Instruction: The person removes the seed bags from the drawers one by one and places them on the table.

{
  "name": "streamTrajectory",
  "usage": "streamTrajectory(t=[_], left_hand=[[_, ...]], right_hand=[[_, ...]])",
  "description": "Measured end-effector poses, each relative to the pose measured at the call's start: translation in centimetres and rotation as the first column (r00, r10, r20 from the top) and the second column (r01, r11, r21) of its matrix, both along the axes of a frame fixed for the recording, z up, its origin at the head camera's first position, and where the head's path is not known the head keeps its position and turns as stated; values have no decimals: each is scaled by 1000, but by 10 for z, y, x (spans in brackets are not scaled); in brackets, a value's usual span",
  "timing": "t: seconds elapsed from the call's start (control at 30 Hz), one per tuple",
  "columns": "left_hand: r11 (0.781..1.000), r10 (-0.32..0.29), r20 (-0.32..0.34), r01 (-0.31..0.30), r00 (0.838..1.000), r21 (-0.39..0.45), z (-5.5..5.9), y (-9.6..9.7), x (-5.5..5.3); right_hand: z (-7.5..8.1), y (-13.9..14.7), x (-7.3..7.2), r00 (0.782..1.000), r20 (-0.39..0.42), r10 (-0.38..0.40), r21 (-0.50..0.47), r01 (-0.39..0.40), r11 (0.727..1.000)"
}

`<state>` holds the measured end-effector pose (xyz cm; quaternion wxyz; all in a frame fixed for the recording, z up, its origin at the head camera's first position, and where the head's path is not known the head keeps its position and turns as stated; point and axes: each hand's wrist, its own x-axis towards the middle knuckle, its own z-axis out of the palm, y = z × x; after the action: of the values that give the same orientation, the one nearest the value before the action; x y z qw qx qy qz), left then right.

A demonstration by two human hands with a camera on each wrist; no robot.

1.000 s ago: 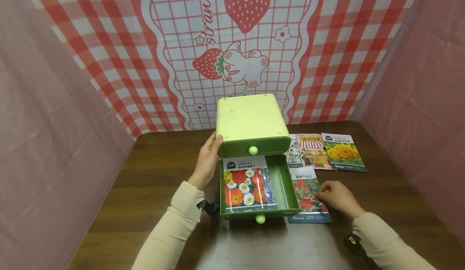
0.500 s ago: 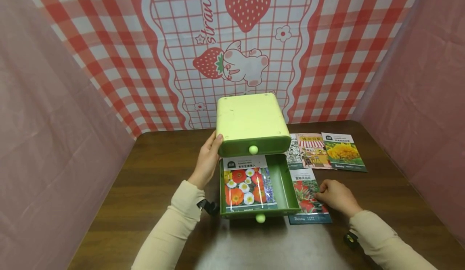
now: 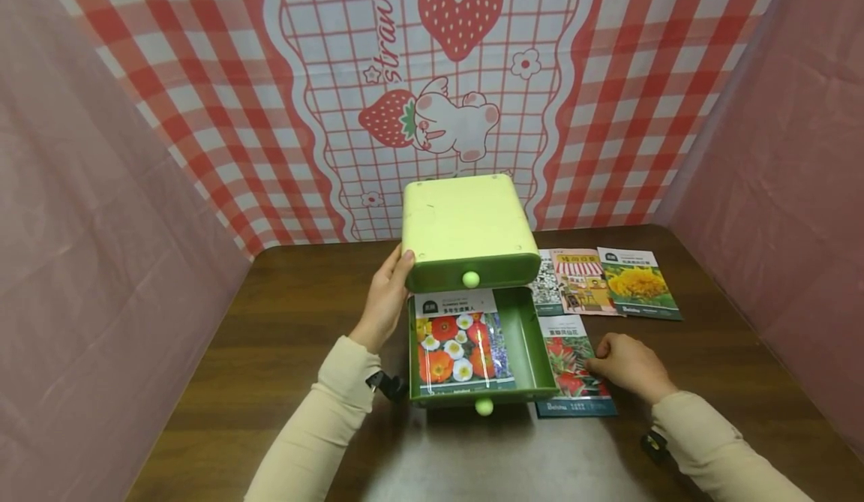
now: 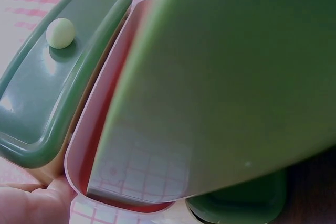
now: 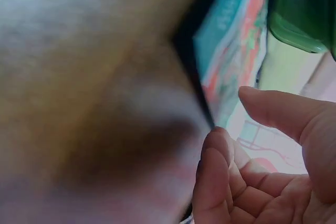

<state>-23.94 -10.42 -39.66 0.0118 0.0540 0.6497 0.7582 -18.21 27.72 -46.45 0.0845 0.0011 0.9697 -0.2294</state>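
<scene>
A cabinet (image 3: 466,217) with a pale yellow-green top and green drawers stands mid-table. Its upper drawer (image 3: 439,275) is pushed in; the lower drawer (image 3: 533,344) is pulled out. Inside lies a seed packet with poppies (image 3: 448,352), partly over another packet (image 3: 499,344). My left hand (image 3: 383,296) rests against the cabinet's left side, thumb at the front corner, other fingers mostly hidden. To the right of the drawer, my right hand (image 3: 628,367) pinches the right edge of a red-flower seed packet (image 3: 570,371). The right wrist view shows its thumb (image 5: 273,108) over the packet's face.
Behind, on the right, lie a yellow-flower packet (image 3: 637,284), a pink packet with a striped awning (image 3: 583,281) and a packet of white flowers (image 3: 545,288), partly hidden by the cabinet. A checked strawberry cloth (image 3: 324,112) hangs at the back edge of the wooden table (image 3: 270,367).
The red-flower packet has slid slightly toward me with my right hand at its edge. My left hand and the cabinet stay where they were.
</scene>
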Motion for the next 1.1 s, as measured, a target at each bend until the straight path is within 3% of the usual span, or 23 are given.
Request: streamTrajectory(t=[0.27, 0.53, 0.77, 0.93, 1.1], left_hand=[[1000, 6, -5, -6, 1000, 4, -1, 0, -1], [1000, 2, -4, -2, 1000, -5, 0, 0, 0], [1000, 3, -3, -3, 1000, 13, 1, 1, 0], [1000, 5, -5, -5, 1000, 13, 0, 0, 0], [1000, 11, -1, -11, 1000, 11, -1, 1, -1]], right_hand=[[25, -5, -2, 990, -144, 14, -133, -34, 991], [57, -24, -1, 949, -315, 5, -237, -84, 968], [88, -53, 3, 928, -372, 31, -295, -150, 944], [100, -82, 4, 915, -387, 113, -295, -239, 925], [99, -109, 3, 899, -364, 243, -240, -342, 908]])
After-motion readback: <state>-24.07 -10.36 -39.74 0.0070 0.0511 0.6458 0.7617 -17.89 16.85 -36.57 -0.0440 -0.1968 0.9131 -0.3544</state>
